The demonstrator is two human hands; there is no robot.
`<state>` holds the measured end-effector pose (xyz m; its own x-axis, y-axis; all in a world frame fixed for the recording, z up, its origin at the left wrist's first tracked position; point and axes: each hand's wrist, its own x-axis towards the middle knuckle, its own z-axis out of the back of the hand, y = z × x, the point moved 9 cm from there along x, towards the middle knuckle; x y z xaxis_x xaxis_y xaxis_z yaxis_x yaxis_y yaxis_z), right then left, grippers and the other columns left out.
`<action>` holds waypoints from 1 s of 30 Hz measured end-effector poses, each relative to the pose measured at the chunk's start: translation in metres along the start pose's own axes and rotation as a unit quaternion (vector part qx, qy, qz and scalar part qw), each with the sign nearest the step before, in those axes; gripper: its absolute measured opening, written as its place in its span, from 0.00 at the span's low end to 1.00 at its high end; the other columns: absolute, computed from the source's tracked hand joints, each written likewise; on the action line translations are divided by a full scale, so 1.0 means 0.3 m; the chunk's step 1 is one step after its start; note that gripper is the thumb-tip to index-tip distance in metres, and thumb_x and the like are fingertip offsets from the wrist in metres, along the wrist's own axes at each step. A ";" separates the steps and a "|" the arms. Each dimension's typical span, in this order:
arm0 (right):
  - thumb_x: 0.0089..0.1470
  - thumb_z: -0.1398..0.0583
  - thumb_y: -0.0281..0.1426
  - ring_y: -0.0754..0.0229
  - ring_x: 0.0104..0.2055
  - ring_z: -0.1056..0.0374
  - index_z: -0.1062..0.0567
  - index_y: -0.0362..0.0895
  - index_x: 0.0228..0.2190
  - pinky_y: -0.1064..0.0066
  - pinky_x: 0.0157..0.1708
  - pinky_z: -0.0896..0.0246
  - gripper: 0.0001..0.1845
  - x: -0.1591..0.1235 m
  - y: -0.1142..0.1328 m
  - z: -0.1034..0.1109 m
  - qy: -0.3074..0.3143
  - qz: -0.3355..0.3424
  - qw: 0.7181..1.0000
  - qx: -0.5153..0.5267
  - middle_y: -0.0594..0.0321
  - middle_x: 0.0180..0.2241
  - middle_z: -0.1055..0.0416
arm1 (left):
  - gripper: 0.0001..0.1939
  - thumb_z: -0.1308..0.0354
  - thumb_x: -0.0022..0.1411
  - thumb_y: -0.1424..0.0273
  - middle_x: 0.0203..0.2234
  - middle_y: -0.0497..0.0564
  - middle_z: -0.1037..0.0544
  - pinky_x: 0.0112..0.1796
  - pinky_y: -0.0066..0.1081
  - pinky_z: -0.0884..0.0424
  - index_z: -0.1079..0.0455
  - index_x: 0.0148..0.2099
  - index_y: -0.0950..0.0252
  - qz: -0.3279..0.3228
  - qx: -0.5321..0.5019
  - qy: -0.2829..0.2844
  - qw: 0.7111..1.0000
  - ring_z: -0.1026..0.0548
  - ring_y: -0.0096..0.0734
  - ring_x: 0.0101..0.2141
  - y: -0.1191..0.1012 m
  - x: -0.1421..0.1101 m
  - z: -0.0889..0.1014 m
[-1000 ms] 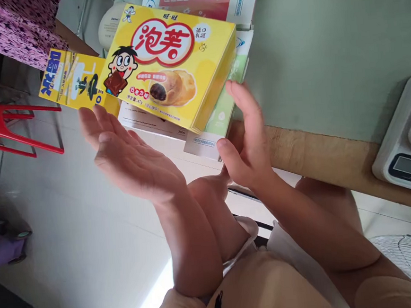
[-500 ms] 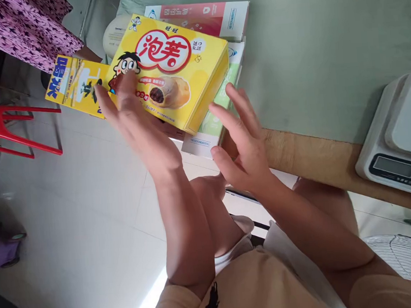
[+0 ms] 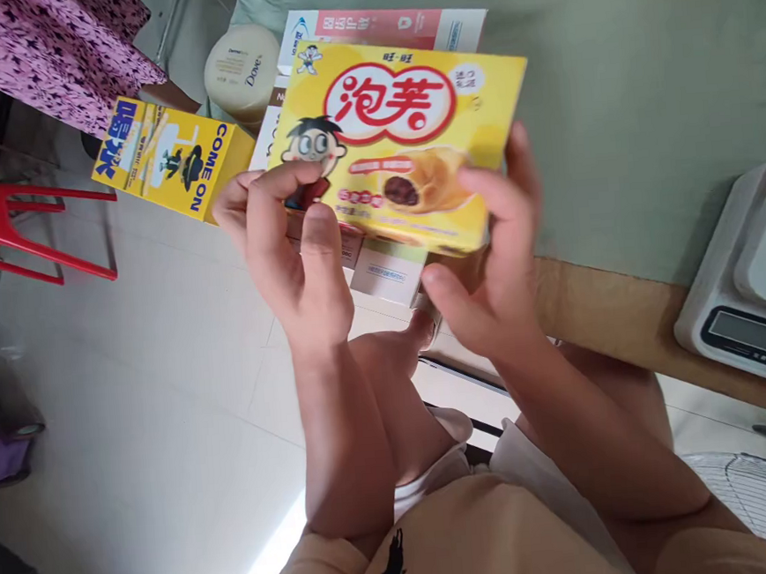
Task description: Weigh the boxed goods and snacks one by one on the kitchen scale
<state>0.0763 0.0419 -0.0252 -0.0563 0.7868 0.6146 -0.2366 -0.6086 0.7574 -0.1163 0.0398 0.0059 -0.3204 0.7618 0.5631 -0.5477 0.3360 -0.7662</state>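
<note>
I hold a flat yellow snack box (image 3: 404, 135) with red Chinese lettering, a cartoon boy and a cream puff picture, lifted above the table edge. My left hand (image 3: 291, 250) grips its left end, fingers curled over the front. My right hand (image 3: 493, 252) clasps the right end, with fingers wrapped round the side and the thumb underneath. Beneath the box lies a stack of white, red and green cartons (image 3: 388, 273).
A yellow and blue "COME ON" box (image 3: 170, 158) and a round cream Dove jar (image 3: 242, 59) lie at the stack's left. A white kitchen scale (image 3: 748, 294) stands at the right on the green table top (image 3: 606, 84). A red stool (image 3: 13, 228) stands on the tiled floor.
Both hands were open near the yellow box as it lay on the stack. They have closed on its ends and lifted it up and to the right.
</note>
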 end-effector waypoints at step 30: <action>0.58 0.45 0.49 0.44 0.58 0.34 0.31 0.58 0.52 0.41 0.61 0.31 0.22 -0.103 0.048 0.504 -0.180 -0.012 0.984 -0.004 0.57 0.54 0.40 | 0.29 0.47 0.66 0.36 0.65 0.40 0.27 0.72 0.52 0.32 0.28 0.59 0.45 0.028 -0.288 0.048 0.956 0.33 0.48 0.72 -0.390 -0.206 -0.323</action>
<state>0.2214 -0.0068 0.0000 0.2952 0.7124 0.6367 -0.2424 -0.5888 0.7711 0.0424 0.0070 0.0308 -0.2498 0.8258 0.5056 -0.0064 0.5207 -0.8537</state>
